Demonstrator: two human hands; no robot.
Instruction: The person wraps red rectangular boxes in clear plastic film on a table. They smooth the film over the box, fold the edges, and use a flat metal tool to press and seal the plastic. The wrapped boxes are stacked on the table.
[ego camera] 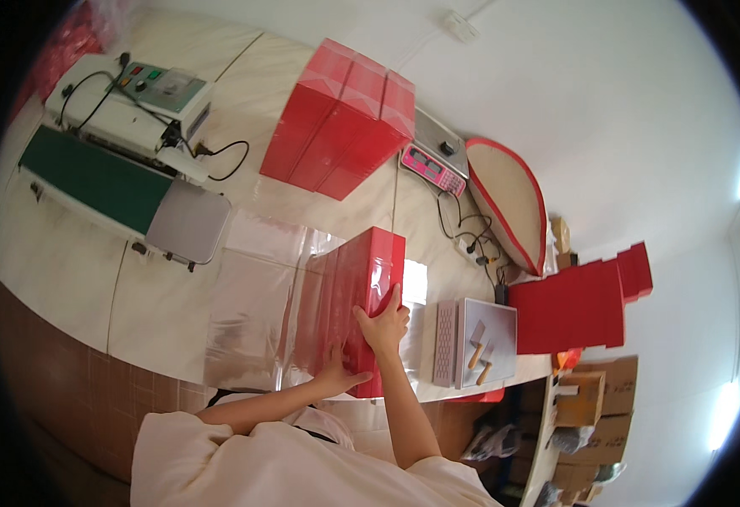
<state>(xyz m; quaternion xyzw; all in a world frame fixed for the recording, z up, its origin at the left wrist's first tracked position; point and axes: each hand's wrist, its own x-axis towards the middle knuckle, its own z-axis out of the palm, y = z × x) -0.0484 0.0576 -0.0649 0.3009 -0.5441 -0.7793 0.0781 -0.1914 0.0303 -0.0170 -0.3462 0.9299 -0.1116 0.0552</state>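
Observation:
A red box (385, 266) stands on the table in front of me, its left side covered by clear plastic film (249, 317). The film spreads left over the tabletop, wrinkled and shiny. My right hand (385, 323) lies on the box's right part, fingers pointing away from me and thumb spread to the left. Lower down, near the table's front edge, my left hand (337, 375) grips the near end of the same box, with its fingers against the film-covered side. Whether the film closes fully around the box cannot be seen.
A band sealer (129, 120) with a green conveyor belt (97, 177) stands at left. Taped red boxes (344, 120) stand behind my hands. A pink-keyed scale (433, 168), cables (471, 222), a grey-topped block (497, 329) with wooden-handled tools, and stacked red boxes (569, 310) are at right.

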